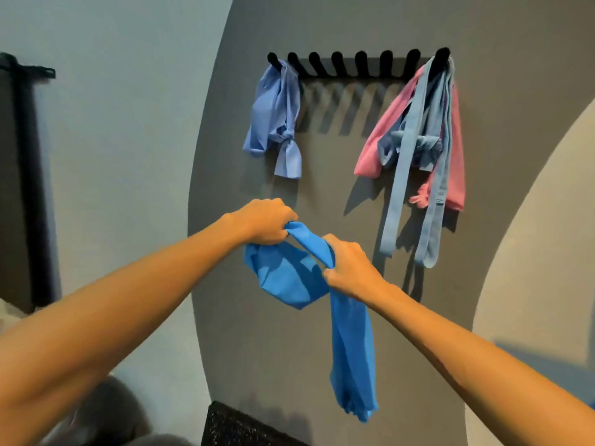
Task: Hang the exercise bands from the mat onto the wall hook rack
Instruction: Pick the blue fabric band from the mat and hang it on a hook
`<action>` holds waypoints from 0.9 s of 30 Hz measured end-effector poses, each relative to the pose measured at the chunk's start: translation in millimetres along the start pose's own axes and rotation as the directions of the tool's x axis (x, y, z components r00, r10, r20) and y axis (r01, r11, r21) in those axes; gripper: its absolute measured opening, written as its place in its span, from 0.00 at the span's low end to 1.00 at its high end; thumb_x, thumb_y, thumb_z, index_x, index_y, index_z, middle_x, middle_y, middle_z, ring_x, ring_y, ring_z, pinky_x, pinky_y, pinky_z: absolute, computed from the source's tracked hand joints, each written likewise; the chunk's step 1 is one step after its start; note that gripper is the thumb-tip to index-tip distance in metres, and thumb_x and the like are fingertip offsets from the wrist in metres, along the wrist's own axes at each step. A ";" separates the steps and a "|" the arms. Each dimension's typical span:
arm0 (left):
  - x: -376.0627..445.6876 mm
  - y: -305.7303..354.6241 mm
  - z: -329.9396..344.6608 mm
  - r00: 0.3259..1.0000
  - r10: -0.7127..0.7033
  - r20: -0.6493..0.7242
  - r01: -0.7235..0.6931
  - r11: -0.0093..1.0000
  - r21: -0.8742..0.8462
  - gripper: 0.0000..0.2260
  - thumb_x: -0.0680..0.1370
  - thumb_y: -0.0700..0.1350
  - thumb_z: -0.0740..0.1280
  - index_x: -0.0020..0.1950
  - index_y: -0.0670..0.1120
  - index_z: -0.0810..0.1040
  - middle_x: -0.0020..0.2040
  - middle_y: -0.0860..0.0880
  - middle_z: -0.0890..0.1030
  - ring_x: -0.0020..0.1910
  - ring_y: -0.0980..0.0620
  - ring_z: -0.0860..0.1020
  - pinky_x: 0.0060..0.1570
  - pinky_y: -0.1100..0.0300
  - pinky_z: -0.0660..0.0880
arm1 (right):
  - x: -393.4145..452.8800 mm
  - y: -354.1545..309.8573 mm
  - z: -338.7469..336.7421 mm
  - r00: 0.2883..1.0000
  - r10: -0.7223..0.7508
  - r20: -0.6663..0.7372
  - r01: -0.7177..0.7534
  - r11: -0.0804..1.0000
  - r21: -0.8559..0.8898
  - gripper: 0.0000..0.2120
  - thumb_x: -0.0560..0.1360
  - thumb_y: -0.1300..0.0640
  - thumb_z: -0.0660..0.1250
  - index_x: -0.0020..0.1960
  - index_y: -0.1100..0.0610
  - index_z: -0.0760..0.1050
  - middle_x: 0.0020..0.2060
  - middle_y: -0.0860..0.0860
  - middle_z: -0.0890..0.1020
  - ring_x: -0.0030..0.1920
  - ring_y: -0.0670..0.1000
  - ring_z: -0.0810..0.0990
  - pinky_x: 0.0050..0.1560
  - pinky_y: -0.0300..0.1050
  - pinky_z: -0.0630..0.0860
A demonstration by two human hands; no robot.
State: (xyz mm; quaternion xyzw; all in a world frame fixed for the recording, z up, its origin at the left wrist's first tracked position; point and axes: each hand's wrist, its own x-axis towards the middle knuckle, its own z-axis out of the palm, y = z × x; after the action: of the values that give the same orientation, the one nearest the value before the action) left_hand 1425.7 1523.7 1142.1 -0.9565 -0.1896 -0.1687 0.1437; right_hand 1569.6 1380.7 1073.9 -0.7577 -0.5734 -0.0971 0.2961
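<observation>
I see dim, warm light from the upper right: the hook rack (357,64) casts slanted shadows down-left on the wall (322,317). Edges bow; lower left corner is blurred.

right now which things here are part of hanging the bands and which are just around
Part of the job:
bright blue band, gripped by left hand and right hand
hook rack
knotted light blue band
pink band

Just around:
dark speckled block

- A grey wall panel (322,333) with a curved edge fills the middle.
- Pale blue-grey wall (122,130) lies to its left, a beige curved section (547,252) to its right.
- A dark upright fixture (25,188) stands at far left.
- Hard light casts slanted shadows.
</observation>
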 end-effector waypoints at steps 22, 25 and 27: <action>221.7 -215.5 -115.1 0.763 -0.114 -0.636 0.417 0.838 0.351 0.10 0.78 0.43 0.61 0.57 0.41 0.74 0.54 0.35 0.78 0.52 0.33 0.78 0.43 0.49 0.70 | 306.5 -23.2 -43.6 0.987 -0.102 -0.124 0.149 0.870 0.470 0.09 0.66 0.58 0.71 0.34 0.58 0.71 0.27 0.50 0.71 0.27 0.47 0.71 0.29 0.37 0.67; 259.3 -243.3 -135.0 0.692 -0.155 -0.705 0.454 0.853 0.259 0.11 0.77 0.42 0.62 0.57 0.40 0.76 0.55 0.34 0.77 0.53 0.32 0.77 0.46 0.46 0.71 | 359.2 -38.5 -53.0 0.949 -0.107 -0.295 0.227 0.883 0.411 0.12 0.62 0.55 0.70 0.32 0.59 0.69 0.26 0.51 0.71 0.28 0.50 0.70 0.31 0.43 0.68; 281.4 -260.0 -146.9 0.649 -0.195 -0.735 0.471 0.862 0.187 0.11 0.77 0.41 0.62 0.57 0.40 0.76 0.56 0.33 0.76 0.54 0.31 0.76 0.49 0.45 0.72 | 389.1 -45.3 -61.5 0.921 -0.117 -0.372 0.257 0.899 0.354 0.12 0.63 0.56 0.69 0.33 0.57 0.66 0.26 0.51 0.69 0.28 0.51 0.68 0.30 0.44 0.66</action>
State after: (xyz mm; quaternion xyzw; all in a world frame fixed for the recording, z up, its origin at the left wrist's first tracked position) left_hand 1524.6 1792.9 1435.6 -0.7254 -0.3250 -0.5003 0.3434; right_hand 1665.3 1669.6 1328.0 -0.5940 -0.5921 -0.1377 0.5270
